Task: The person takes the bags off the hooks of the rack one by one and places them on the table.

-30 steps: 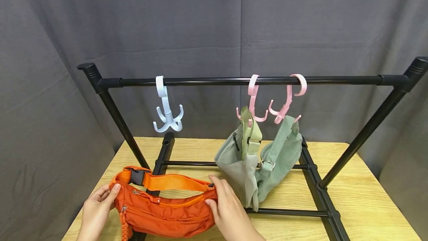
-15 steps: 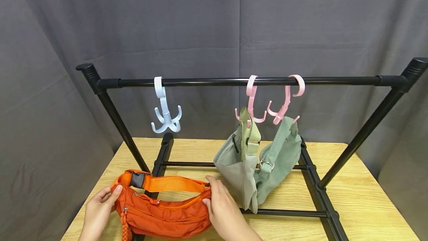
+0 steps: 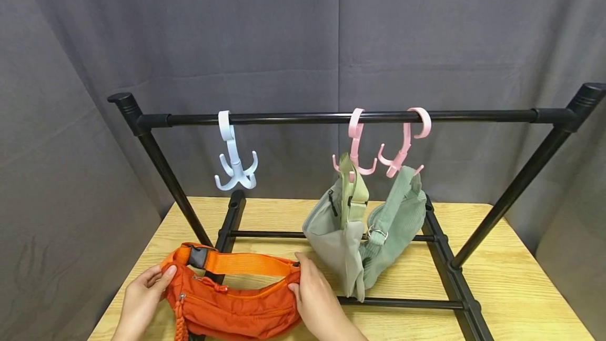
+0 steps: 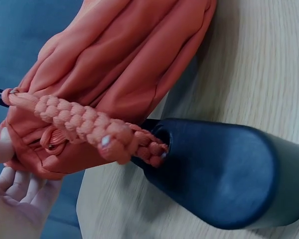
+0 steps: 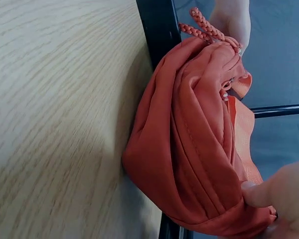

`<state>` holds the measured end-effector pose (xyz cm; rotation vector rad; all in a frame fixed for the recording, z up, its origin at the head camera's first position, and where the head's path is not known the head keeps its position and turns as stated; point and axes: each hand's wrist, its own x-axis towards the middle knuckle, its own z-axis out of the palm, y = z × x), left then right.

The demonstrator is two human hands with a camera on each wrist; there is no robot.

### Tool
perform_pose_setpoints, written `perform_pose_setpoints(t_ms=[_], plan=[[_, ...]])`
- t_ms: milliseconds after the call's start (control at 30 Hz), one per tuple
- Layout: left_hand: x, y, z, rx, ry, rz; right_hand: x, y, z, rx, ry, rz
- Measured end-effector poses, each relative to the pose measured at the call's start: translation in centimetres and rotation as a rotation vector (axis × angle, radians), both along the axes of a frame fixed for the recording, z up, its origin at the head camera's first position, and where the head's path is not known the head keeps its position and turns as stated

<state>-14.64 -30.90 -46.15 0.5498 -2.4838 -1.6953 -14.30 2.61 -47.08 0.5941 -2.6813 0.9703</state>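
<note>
An orange waist bag [image 3: 236, 307] is held between both hands at the front left, its strap [image 3: 251, 263] and black buckle [image 3: 198, 257] along the top. My left hand [image 3: 144, 299] pinches the bag's left end, thumb in front. At the other end my right hand [image 3: 319, 299] grips it, thumb on the front and fingers behind. A braided cord [image 4: 84, 122] dangles from the left end, close by a black foot of the rack [image 4: 214, 169] in the left wrist view. From the right wrist, the bag's underside [image 5: 184, 144] shows over the wooden table.
A black rack's top bar [image 3: 293, 118] carries a light blue hook [image 3: 236, 164] at left and two pink hooks, one [image 3: 356, 143] beside the other [image 3: 402, 146]. A grey-green bag [image 3: 338, 246] and a green corduroy bag [image 3: 397, 230] hang from the pink ones. Grey curtain [image 3: 284, 30] stands behind.
The orange waist bag sits slightly lower in the head view, its left end shifted a little right with my left hand. Both hands keep their hold.
</note>
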Motion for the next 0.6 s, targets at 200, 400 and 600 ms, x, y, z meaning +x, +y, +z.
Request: perform_pose_setpoints(t_ms=[200,400,600], plan=[[-0.3,-0.4,-0.1,-0.006,-0.006,-0.043,-0.5,-0.1,-0.6,-0.009,0.023,-0.018],[-0.2,-0.8,-0.4,-0.042,0.007,-0.054,-0.9,-0.3,-0.9,0.006,0.027,-0.059],[0.1,-1.1,-0.5,-0.083,0.016,-0.082,-0.9,-0.4,-1.1,0.016,0.000,-0.080]])
